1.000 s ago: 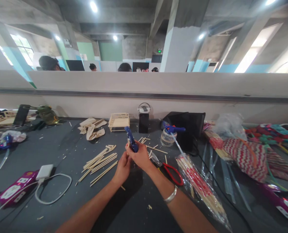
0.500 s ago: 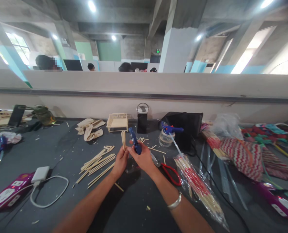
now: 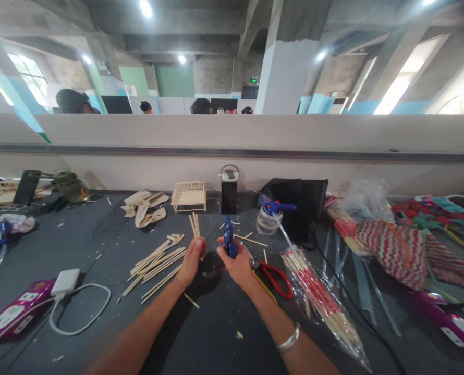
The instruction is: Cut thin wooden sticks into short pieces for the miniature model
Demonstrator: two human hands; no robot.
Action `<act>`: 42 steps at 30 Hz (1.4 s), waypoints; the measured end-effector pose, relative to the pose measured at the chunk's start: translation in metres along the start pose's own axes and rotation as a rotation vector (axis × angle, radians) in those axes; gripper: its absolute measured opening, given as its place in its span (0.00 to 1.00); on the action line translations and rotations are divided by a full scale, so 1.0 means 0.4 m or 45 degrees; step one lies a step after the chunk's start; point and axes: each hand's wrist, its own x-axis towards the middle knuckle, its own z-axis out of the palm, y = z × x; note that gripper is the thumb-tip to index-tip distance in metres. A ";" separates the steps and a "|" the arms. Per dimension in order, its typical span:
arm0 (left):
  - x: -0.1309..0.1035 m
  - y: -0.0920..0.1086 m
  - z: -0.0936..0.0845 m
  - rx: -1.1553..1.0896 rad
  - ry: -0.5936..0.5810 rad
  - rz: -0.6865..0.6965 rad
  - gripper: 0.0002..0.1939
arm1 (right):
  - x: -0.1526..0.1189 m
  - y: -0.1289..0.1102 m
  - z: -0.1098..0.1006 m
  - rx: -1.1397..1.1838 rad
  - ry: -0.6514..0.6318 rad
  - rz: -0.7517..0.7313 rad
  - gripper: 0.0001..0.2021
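Several thin wooden sticks (image 3: pixel 194 226) stand upright in my left hand (image 3: pixel 192 261), whose fingers are closed round their lower ends. My right hand (image 3: pixel 237 264), just to the right and apart from it, grips a dark blue tool (image 3: pixel 229 237), perhaps a clamp or cutter. Loose wooden sticks (image 3: pixel 159 264) lie left of my left hand. Beyond my hands a small wooden furniture model (image 3: pixel 189 197) sits near the partition. Red-handled pliers (image 3: pixel 276 279) lie to the right of my right hand, with a yellow strip beside them.
A blue glue gun (image 3: pixel 277 208) rests on a glass jar (image 3: pixel 269 223). Right of it are bagged sticks (image 3: pixel 320 297) and knitted cloth (image 3: pixel 392 250). A phone (image 3: pixel 229 198) stands at the back. On the left lie a purple power strip (image 3: pixel 19 307) and white charger (image 3: pixel 65 281).
My hands have moved apart. The right hand has shifted right with the blue tool, now more upright, and the sticks in my left hand are more fanned out.
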 end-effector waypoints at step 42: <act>-0.024 0.003 0.003 0.367 0.028 0.174 0.19 | 0.007 0.045 0.004 -0.063 -0.030 -0.026 0.10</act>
